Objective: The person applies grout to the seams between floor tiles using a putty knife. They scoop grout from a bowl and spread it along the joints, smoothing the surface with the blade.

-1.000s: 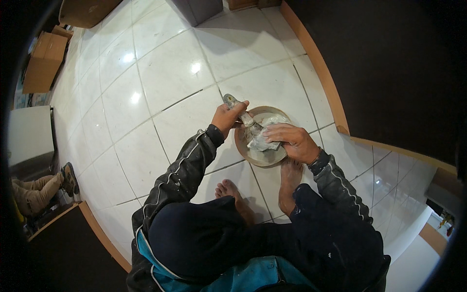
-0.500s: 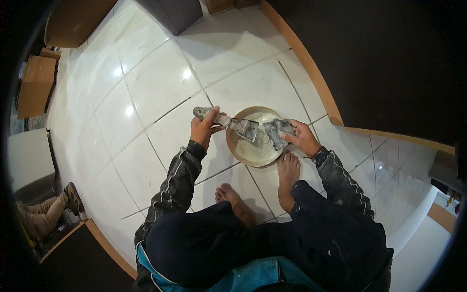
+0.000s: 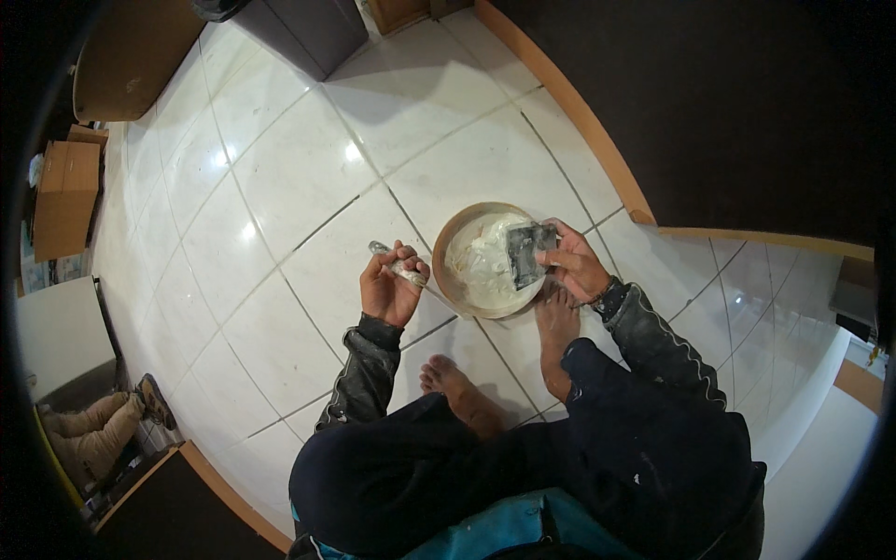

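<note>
A round pan [image 3: 446, 247] of whitish paste [image 3: 478, 268] sits on the white tiled floor just beyond my bare feet. My left hand [image 3: 392, 285], at the pan's left side, is closed round the smeared handle of a putty knife [image 3: 382, 250]; its blade is turned and hard to make out. My right hand [image 3: 572, 266] grips a dark, paste-smeared rectangular spreader [image 3: 523, 238] over the right half of the pan, thumb on its face. My right foot [image 3: 555, 327] is close to the pan's lower rim.
Dark panels with wooden edging [image 3: 672, 112] bound the upper right. A grey bin [image 3: 299, 37] and a brown object [image 3: 126, 65] stand at the back. Cardboard boxes [image 3: 65, 201] are at left. Another person's legs and shoe [image 3: 93, 429] show at lower left beside a white cabinet [image 3: 65, 331].
My left hand has moved down and left, taking the putty knife out from over the pan and turning it. The spreader in my right hand has come apart from the knife and now stands more upright.
</note>
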A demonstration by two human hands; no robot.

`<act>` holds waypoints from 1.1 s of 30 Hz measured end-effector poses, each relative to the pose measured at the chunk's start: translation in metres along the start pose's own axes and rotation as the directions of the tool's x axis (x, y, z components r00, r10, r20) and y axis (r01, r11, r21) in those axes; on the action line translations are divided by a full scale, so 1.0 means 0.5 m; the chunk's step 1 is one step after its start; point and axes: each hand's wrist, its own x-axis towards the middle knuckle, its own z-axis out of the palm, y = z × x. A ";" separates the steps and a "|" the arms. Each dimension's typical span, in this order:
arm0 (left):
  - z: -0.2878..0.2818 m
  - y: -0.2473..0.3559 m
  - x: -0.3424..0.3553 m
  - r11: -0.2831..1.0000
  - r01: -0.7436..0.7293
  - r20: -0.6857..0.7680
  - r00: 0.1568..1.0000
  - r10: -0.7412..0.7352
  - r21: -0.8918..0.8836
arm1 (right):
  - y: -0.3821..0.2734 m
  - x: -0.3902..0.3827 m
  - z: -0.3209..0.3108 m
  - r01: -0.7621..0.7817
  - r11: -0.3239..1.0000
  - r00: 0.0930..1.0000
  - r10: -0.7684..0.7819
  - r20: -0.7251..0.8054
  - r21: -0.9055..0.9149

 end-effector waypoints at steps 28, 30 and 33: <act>0.089 -0.057 0.009 0.999 -0.030 0.090 0.996 0.030 0.009 | -0.011 -0.013 0.023 0.456 0.700 0.887 -0.412 0.210 -0.550; 0.086 -0.056 0.012 1.000 -0.019 0.104 0.994 0.018 0.008 | -0.012 -0.016 0.023 0.290 0.843 0.957 -0.260 0.130 -0.453; 0.084 -0.058 0.016 1.000 0.003 0.140 0.990 -0.005 0.016 | 0.001 -0.017 0.013 0.154 0.872 0.984 -0.180 -0.012 -0.465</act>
